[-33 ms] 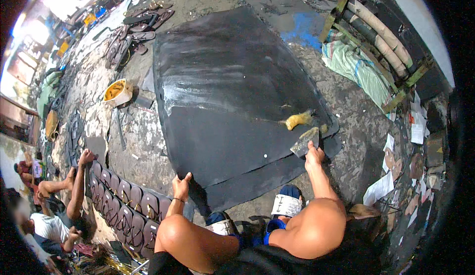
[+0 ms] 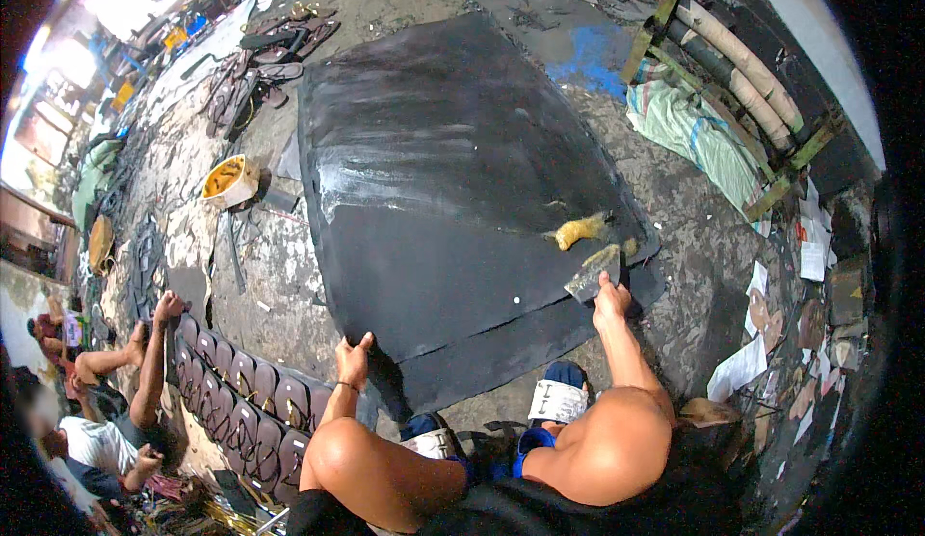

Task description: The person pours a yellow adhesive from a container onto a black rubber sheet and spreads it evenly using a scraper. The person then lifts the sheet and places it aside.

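Note:
A large black sheet (image 2: 434, 276) lies spread on the floor before me, over a second black sheet (image 2: 501, 353) whose strip shows along the near edge. My left hand (image 2: 354, 361) pinches the near left corner of the upper sheet. In my right hand (image 2: 611, 303) is a flat scraper (image 2: 590, 281), its blade over the right part of the sheet and smeared with yellowish glue. Just beyond the blade sits a thick blob of yellow glue (image 2: 581, 233). Whitish wet streaks mark the far half of the sheet.
A white tub (image 2: 231, 181) with orange-brown contents stands left of the sheet. Rows of brown sandals (image 2: 241, 396) lie at near left, more sandals (image 2: 275, 54) at far left. Another person (image 2: 101, 440) sits at left. Rolls (image 2: 742, 73) and a pale green sack (image 2: 689, 131) are at right.

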A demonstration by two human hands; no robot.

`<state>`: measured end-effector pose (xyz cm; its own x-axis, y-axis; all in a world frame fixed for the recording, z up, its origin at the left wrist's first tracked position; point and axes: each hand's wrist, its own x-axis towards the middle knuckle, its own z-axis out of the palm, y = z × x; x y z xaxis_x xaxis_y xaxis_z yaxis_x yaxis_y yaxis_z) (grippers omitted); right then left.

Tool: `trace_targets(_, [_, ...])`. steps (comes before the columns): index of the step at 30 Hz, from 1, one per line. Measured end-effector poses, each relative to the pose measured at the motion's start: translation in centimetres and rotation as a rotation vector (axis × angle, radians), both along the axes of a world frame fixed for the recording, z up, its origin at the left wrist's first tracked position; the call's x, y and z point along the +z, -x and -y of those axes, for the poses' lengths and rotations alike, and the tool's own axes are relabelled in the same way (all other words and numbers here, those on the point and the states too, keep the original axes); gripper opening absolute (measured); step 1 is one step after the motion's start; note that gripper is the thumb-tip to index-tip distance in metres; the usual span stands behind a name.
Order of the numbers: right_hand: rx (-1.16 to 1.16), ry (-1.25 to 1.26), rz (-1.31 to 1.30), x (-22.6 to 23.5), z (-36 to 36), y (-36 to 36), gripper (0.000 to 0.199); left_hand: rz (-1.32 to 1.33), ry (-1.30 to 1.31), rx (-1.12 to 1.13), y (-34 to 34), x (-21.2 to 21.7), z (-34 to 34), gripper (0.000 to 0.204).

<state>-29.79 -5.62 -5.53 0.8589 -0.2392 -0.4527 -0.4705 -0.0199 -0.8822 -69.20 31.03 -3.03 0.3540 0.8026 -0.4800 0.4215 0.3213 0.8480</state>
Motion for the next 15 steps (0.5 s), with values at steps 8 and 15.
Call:
trace_targets(8, [0.074, -0.031, -0.049, 4.0, -4.4, -2.7, 0.033, -0.025, -0.012, -0.041, -4.4, 0.4, -4.7, 0.031])
trace_targets(15, [0.375, 0.258, 0.178, 9.0, 1.6, -10.6, 0.033, -0.262, -0.53, -0.238, -0.1, -0.2, -2.5, 0.063])
